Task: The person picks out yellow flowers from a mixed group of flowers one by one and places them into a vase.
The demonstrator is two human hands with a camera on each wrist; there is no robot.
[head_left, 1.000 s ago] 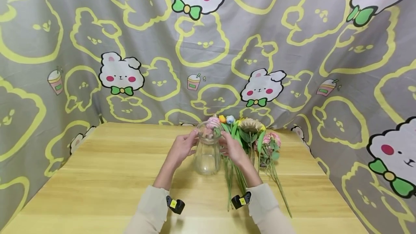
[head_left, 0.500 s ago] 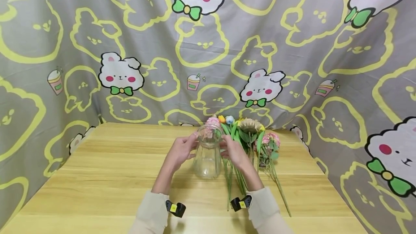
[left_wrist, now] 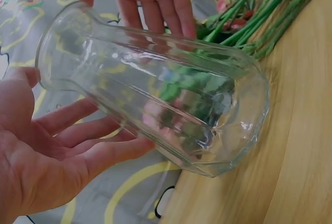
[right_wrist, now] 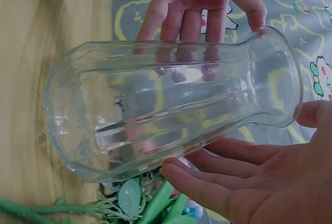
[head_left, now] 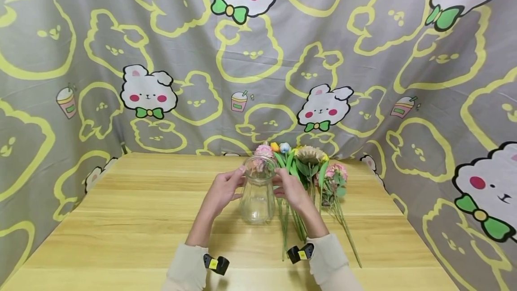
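A clear glass vase (head_left: 257, 205), with a narrowed neck and a flared rim, stands between my two hands near the middle of the table. My left hand (head_left: 226, 187) holds its left side, thumb at the neck and fingers along the body. On the opposite side my right hand (head_left: 291, 187) grips it the same way. In the left wrist view the vase (left_wrist: 166, 99) shows ridged walls with no stems inside; pink and green show through the glass. The right wrist view shows the thumb of my right hand (right_wrist: 280, 182) near the rim. Whether the base touches the tabletop, I cannot tell.
Artificial flowers lie right of and behind the vase: a large beige bloom (head_left: 310, 154), an orange tulip (head_left: 275, 147), a blue tulip (head_left: 285, 147) and pink blooms (head_left: 337, 172). Their green stems (head_left: 349, 239) point toward me. A patterned curtain (head_left: 181, 57) surrounds the wooden table (head_left: 133, 219).
The vase has come slightly toward me, its rim and base lower in the head view. Both hands stay on its sides. The flowers keep their places, and the head view has shifted slightly.
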